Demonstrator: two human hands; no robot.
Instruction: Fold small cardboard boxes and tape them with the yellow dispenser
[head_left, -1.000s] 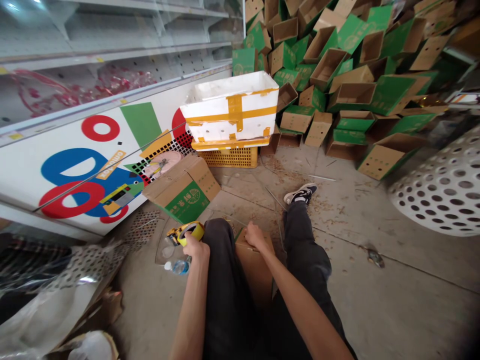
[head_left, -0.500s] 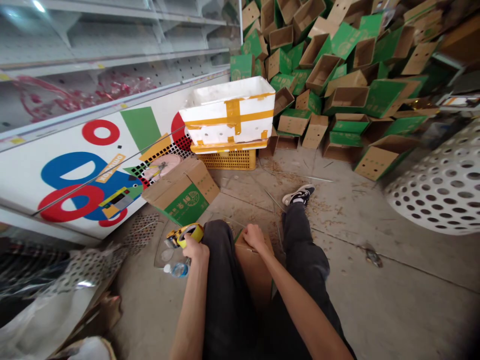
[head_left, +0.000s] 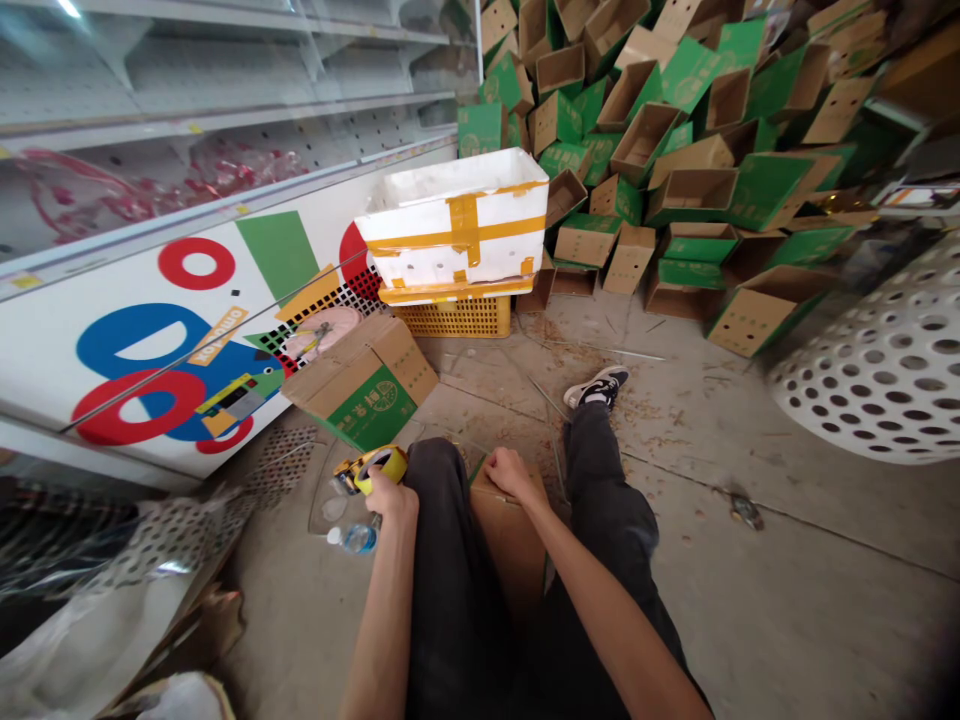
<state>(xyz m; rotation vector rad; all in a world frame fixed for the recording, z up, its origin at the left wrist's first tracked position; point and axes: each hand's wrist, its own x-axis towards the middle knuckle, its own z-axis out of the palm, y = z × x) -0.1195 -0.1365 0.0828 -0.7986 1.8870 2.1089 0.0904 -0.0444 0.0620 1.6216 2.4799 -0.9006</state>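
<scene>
My left hand is closed around a tape dispenser with a roll of yellow tape, held beside my left knee. Between my legs stands a brown cardboard box with a strip of green at its far edge. On its top lies my right hand, fingers curled at the far edge; the fingertips are hidden. A clear bottle with a blue label lies on the floor below the dispenser. Ahead of my left hand sits a closed brown and green carton.
White foam boxes with orange tape rest on a yellow crate. Several open cartons are heaped at the back right. A white perforated basket stands right; shelving runs along the left. Plastic wrapping lies lower left.
</scene>
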